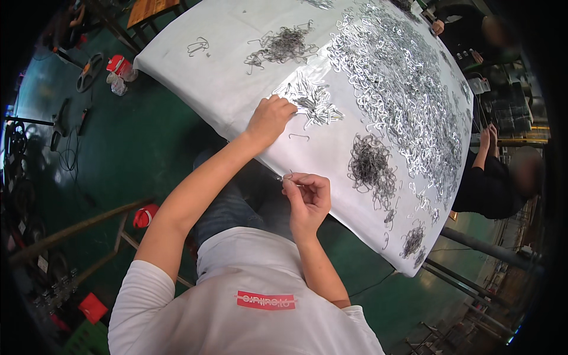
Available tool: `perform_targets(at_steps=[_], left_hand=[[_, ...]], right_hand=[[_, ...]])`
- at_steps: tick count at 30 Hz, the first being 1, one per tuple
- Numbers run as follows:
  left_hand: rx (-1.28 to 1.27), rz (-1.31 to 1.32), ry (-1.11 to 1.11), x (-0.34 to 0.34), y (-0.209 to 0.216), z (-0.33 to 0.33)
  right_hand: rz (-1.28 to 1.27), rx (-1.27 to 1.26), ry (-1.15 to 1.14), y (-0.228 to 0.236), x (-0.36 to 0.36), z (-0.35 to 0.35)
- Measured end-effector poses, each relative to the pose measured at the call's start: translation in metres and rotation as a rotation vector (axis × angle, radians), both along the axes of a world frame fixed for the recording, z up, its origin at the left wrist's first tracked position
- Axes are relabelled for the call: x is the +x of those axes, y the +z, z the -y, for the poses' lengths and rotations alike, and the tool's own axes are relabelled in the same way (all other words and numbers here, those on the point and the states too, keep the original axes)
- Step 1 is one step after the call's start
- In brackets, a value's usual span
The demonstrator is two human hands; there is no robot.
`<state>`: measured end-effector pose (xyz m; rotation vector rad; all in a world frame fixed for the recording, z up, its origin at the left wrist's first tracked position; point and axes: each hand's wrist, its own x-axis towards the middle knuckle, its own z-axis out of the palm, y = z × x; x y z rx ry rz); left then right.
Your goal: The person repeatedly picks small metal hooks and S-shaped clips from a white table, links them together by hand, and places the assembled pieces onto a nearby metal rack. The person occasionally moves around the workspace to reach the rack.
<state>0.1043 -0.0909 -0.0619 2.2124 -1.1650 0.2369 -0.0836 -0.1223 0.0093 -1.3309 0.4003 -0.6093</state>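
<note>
My left hand (pixel 272 120) rests at the near-left edge of a small pile of shiny metal clips (pixel 316 103) on the white-covered table (pixel 231 77). Its fingers curl down toward the cloth, and the fingertips are hidden. Closer to my body, just off the table's edge, my right hand (pixel 309 201) pinches a small metal hook (pixel 288 176) between thumb and forefinger; most of the piece is covered. One loose dark wire hook (pixel 299 136) lies on the cloth between the two hands.
A broad spread of shiny metal hooks (pixel 402 89) covers the table's far right. Dark hook heaps lie at the back (pixel 287 44) and right (pixel 371 163). Two people sit along the right side, one in a dark top (pixel 491 186). A red container (pixel 120 65) stands left.
</note>
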Motion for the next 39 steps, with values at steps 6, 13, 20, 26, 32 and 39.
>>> perform_targets(at_steps=[6,13,20,26,32,39], left_hand=[[0.068,-0.13,0.115,0.004,0.003,-0.003],[-0.054,-0.338,0.144,0.008,0.022,-0.009],[-0.469,-1.155,0.091,-0.04,0.065,-0.05],[-0.604,-1.297,0.098,-0.076,0.093,-0.075],[-0.717,-1.219,0.092,-0.087,0.092,-0.075],[-0.631,-0.942,0.094,-0.089,0.086,-0.084]], right_hand=[[-0.013,-0.016,0.012,-0.008,0.005,0.001],[-0.037,-0.035,0.016,-0.009,0.005,0.0],[-0.033,-0.053,0.023,-0.012,0.008,-0.003],[-0.033,-0.088,-0.007,-0.011,0.016,-0.006],[-0.058,-0.123,0.031,-0.012,0.019,-0.006],[-0.127,-0.135,0.057,-0.021,0.019,-0.006]])
